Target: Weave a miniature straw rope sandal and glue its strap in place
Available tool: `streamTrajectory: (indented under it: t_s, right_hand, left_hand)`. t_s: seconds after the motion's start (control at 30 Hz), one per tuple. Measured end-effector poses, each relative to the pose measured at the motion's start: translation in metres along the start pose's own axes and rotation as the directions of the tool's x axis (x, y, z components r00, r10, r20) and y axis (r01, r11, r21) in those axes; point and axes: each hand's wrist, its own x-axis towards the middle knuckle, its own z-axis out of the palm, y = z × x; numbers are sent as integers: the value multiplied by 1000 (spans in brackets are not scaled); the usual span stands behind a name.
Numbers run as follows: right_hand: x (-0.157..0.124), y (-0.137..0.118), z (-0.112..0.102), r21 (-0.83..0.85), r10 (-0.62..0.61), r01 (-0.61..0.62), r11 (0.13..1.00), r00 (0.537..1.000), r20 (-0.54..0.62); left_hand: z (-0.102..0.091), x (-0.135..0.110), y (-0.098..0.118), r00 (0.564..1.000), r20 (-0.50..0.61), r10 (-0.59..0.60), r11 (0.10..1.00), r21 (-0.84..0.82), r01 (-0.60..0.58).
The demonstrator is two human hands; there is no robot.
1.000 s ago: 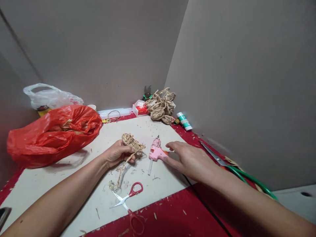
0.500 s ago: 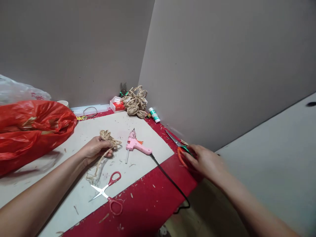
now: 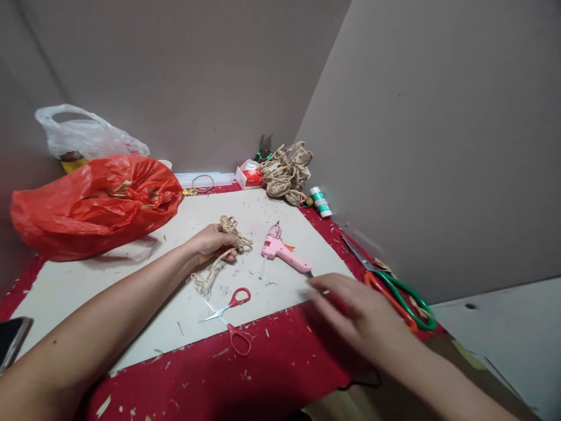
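Note:
My left hand (image 3: 211, 243) rests on the white board (image 3: 144, 275), closed on a braided jute piece (image 3: 228, 234) whose loose tail trails toward me. My right hand (image 3: 356, 313) hovers over the red table's front edge, blurred by motion, fingers stretched out toward the handle of the pink glue gun (image 3: 283, 252); it holds nothing. Small red scissors (image 3: 231, 318) lie open between my arms.
Large green and orange scissors (image 3: 391, 285) lie on the red cloth at the right. A red plastic bag (image 3: 99, 203) and a white bag (image 3: 87, 137) fill the left. Coiled jute pieces (image 3: 287, 172), a small red box (image 3: 249, 176) and a glue tube (image 3: 320, 202) sit in the far corner.
My right hand went out to the large scissors at the right edge, then came back left toward the glue gun. The left hand stayed on the jute braid.

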Motion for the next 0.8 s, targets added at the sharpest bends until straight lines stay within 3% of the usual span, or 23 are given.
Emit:
streamTrajectory:
  t_s: [0.07,0.13,0.27,0.4,0.5,0.57,0.6,0.63,0.67,0.8]
  right_hand:
    - [12,-30,10,111,-140,126,986,981,132]
    - [23,-56,21,99,-217,198,975,944,247]
    - [39,-81,31,-10,-155,174,985,900,407]
    - [44,-77,22,15,-141,151,988,877,459]
    - [35,-47,9,58,-112,97,994,927,358]
    - [20,-11,-1,-27,74,-70,997,982,176]
    - [10,11,-6,-140,208,-195,971,975,83]
    - [-2,33,-12,-276,342,-339,899,939,-41]
    - [-15,54,-18,-329,419,-424,844,904,-89]
    - [-52,113,-30,-359,535,-513,780,844,-43]
  left_hand:
    - [0,-1,0,1000,5,0,1000,-2,0]
    - [1,-1,0,1000,6,1,1000,-6,0]
    - [2,-2,2,1000,0,-5,1000,-11,5]
    - [2,-3,4,1000,4,-13,1000,1,13]
    - [2,-3,6,1000,28,-3,1000,8,3]
    - [1,-1,7,999,49,-5,1000,11,5]
    - [0,0,7,998,58,-8,1000,10,7]
    - [0,0,8,998,66,-8,1000,8,8]
    - [0,1,8,998,69,-8,1000,5,7]
    - [0,-1,8,999,39,-16,1000,5,16]
